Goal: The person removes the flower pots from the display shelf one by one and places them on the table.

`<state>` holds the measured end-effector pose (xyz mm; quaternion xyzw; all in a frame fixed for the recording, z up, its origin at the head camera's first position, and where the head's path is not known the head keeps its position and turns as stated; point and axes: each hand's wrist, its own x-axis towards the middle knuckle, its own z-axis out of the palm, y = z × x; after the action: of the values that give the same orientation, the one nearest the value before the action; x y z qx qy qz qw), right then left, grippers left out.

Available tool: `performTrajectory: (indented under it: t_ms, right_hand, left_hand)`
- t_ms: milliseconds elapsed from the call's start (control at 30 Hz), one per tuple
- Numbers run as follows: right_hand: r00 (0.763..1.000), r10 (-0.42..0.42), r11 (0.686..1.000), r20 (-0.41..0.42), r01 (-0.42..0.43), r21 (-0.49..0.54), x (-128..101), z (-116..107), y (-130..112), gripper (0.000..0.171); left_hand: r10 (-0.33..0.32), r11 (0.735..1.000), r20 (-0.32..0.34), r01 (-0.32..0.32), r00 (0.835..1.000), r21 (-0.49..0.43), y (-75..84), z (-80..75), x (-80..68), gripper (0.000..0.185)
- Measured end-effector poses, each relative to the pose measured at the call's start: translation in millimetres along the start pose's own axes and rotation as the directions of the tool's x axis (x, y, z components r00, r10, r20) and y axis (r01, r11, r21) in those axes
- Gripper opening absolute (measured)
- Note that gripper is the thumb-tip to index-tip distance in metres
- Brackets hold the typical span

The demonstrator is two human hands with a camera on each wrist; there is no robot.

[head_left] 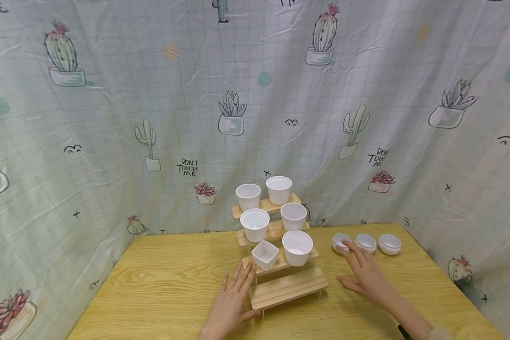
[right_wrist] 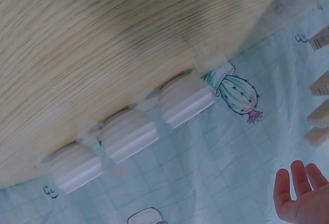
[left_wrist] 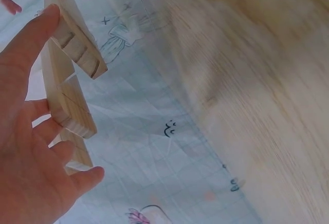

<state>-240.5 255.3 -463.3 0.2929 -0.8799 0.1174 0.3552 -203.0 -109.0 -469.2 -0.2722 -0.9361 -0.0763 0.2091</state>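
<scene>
A wooden stepped stand [head_left: 289, 288] carries several white pots on its upper steps. One of them is a square pot [head_left: 265, 255]; a round pot [head_left: 297, 249] sits beside it. My left hand [head_left: 233, 297] lies along the stand's left end, fingers extended. In the left wrist view, its thumb [left_wrist: 43, 26] touches the end of one step, and other fingers reach the steps beyond. My right hand [head_left: 367, 276] hovers right of the stand, fingers spread and holding nothing. Its fingertips overlap the leftmost of three small white bowls [head_left: 389, 244] in the head view.
The stand and bowls share a wood-grain table [head_left: 170, 278]. A pale curtain [head_left: 263, 118] with cactus prints hangs behind the table and along both sides. More round pots [head_left: 279, 190] stand on the highest step, close to the curtain.
</scene>
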Motion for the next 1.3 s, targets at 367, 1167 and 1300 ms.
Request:
performTrajectory:
  t_ms: [367, 1167, 1300]
  right_hand:
    - [0.998, -0.061, 0.998, 0.025, 0.061, 0.028, 12, 4, -16, 0.069]
    - [0.988, -0.155, 0.987, 0.002, 0.155, 0.033, 47, 0, -44, 0.067]
    - [0.985, -0.173, 0.985, -0.009, 0.173, 0.018, 53, -2, -47, 0.067]
  left_hand:
    - [0.003, 1.0, -0.024, -0.003, 1.0, -0.001, -0.3, 1.9, 0.0, 0.101]
    - [-0.008, 1.0, 0.002, 0.008, 1.0, 0.004, 1.8, -1.4, 2.1, 0.1]
    - [-0.012, 1.0, 0.008, 0.012, 1.0, -0.003, 2.5, -2.2, 1.9, 0.1]
